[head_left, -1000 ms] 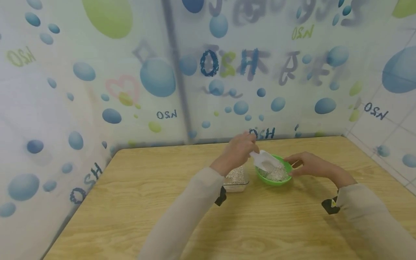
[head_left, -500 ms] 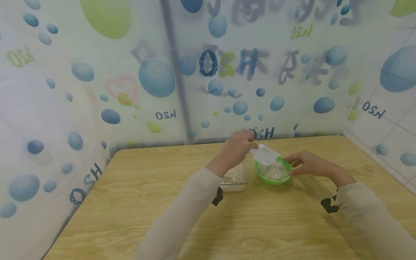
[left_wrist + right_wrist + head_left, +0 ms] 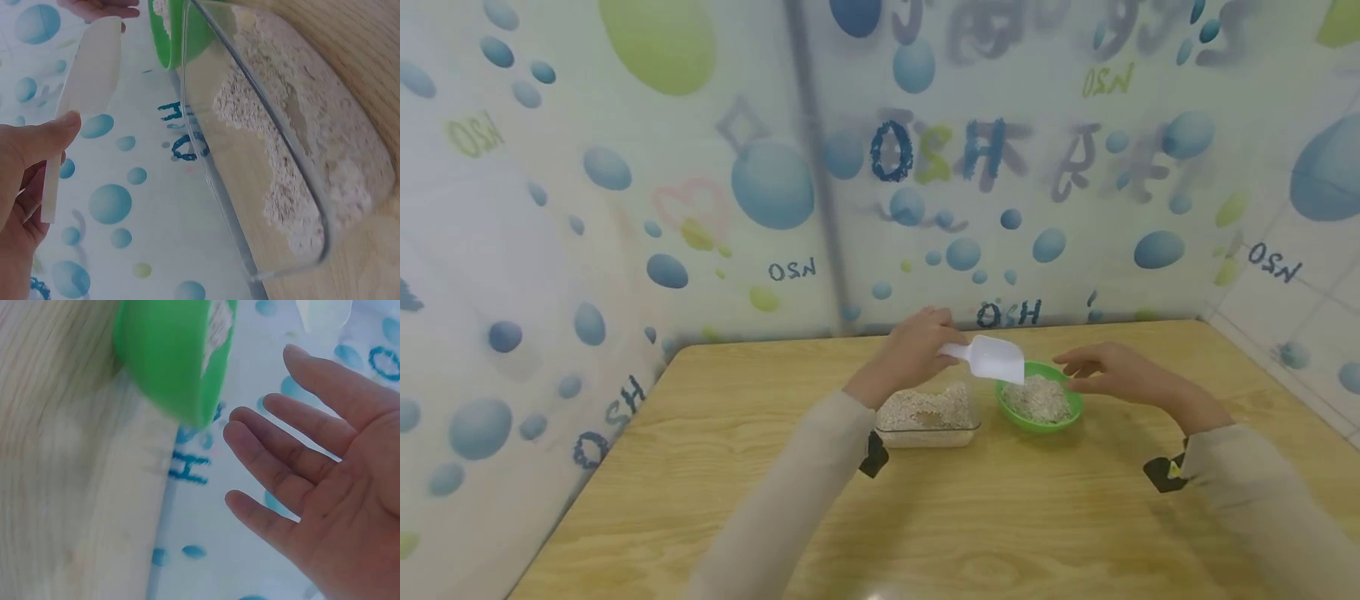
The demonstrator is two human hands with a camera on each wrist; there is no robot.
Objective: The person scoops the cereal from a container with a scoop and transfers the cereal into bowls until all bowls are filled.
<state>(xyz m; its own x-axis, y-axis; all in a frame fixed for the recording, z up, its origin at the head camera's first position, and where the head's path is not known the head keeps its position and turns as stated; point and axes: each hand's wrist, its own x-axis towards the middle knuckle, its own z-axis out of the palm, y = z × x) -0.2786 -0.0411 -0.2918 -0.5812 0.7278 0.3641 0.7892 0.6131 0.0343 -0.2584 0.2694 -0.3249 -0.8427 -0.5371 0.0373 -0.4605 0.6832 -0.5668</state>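
Note:
My left hand (image 3: 917, 346) grips the handle of a white scoop (image 3: 997, 359), thumb along the handle in the left wrist view. The scoop is raised between a clear container and a green bowl, and its blade looks bare. Oat-like flakes (image 3: 1037, 398) are heaped in the green bowl (image 3: 1043, 427). More flakes lie in the clear rectangular container (image 3: 287, 150), with a hollow at their middle. My right hand (image 3: 331, 456) hovers beside the bowl's right rim, fingers spread and apart from the bowl in the right wrist view.
Bowl and container stand side by side on a wooden table (image 3: 985, 517). Behind the table's far edge hangs a sheet (image 3: 850, 225) printed with blue and green drops and letters. Black wrist-camera mounts (image 3: 1167, 473) stick out below the sleeves.
My left hand has drawn the scoop up and left, away from over the bowl, its blade no longer down in the flakes. The right fingers have come away from the bowl's rim.

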